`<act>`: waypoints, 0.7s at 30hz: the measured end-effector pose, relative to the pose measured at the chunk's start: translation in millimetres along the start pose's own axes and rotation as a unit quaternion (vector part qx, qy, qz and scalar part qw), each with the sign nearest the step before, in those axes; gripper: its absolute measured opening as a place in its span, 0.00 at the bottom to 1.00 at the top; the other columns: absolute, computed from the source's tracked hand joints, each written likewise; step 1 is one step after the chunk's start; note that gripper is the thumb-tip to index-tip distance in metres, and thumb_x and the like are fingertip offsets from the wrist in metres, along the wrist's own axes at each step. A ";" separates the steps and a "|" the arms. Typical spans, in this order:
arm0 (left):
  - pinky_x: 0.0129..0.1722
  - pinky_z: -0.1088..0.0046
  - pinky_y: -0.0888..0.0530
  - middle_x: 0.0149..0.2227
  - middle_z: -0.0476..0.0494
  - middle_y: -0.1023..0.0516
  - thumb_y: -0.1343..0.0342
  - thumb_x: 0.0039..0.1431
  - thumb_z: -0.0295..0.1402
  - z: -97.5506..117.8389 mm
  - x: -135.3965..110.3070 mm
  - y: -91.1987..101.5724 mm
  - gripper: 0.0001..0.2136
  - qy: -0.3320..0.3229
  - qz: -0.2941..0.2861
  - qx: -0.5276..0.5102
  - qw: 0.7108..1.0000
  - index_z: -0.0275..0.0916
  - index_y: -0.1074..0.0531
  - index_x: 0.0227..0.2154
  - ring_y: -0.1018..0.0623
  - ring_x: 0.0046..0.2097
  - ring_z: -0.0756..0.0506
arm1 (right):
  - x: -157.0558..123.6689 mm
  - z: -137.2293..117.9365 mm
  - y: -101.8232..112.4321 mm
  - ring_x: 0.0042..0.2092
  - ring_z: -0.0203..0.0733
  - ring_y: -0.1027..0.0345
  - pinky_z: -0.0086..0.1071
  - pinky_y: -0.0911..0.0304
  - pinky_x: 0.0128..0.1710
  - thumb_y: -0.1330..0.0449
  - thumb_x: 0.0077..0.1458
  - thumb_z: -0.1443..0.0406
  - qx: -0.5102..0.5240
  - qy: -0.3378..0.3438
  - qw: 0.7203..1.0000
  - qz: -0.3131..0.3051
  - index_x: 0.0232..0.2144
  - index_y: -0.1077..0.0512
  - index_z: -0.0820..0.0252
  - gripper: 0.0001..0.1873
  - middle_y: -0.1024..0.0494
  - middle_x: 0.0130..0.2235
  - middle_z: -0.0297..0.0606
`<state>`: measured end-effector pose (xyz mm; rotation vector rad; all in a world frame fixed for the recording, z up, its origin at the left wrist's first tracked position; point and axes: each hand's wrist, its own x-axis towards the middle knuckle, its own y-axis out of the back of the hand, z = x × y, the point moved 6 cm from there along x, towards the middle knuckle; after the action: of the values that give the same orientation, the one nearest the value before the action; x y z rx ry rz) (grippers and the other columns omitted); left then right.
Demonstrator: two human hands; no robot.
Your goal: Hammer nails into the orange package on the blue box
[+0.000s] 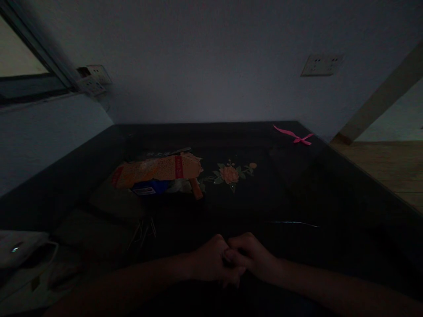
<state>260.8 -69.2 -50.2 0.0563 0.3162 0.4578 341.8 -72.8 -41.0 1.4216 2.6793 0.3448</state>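
Observation:
My left hand (211,259) and my right hand (254,257) meet at the near edge of the dark table, fingers curled and touching each other. Both are closed; whether anything small lies between the fingers is hidden by the dimness. Beyond my right hand, a thin pale wire-like strand (292,222) lies on the tabletop. Left of my left hand are several thin short pieces (143,231), like bits of wire. Farther back rests an orange patterned package with red bands (158,169), on top of a blue packet (150,187).
A pink ribbon tied in a bow (297,138) lies at the table's far right corner. A flower picture (229,175) decorates the tabletop (257,202). At the left edge is a white object with a cord (21,246). Wall sockets (322,64) are on the back wall.

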 end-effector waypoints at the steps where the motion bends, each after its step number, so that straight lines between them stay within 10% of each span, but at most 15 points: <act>1: 0.19 0.85 0.38 0.18 0.54 0.29 0.44 0.50 0.27 1.3 -0.1 -0.1 0.09 -0.008 0.002 0.001 1.000 0.34 0.31 0.17 0.33 0.20 0.57 | -0.1 -0.9 0.1 0.21 0.30 0.46 0.24 0.50 0.19 0.53 0.58 0.40 0.000 0.000 1.000 -0.001 0.19 0.37 0.61 0.32 0.39 0.19 0.27; 21: 0.18 0.86 0.39 0.16 0.56 0.32 0.45 0.51 0.26 0.3 0.4 0.0 0.07 0.003 -0.017 0.027 0.999 0.34 0.30 0.19 0.33 0.19 0.57 | 0.0 -2.9 -1.2 0.20 0.31 0.44 0.24 0.49 0.18 0.52 0.56 0.40 0.006 -0.011 1.000 -0.007 0.19 0.36 0.61 0.33 0.37 0.19 0.29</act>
<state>261.3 -69.0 -50.1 0.1013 0.3353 0.4153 340.3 -73.9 -38.5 1.4018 2.6777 0.3108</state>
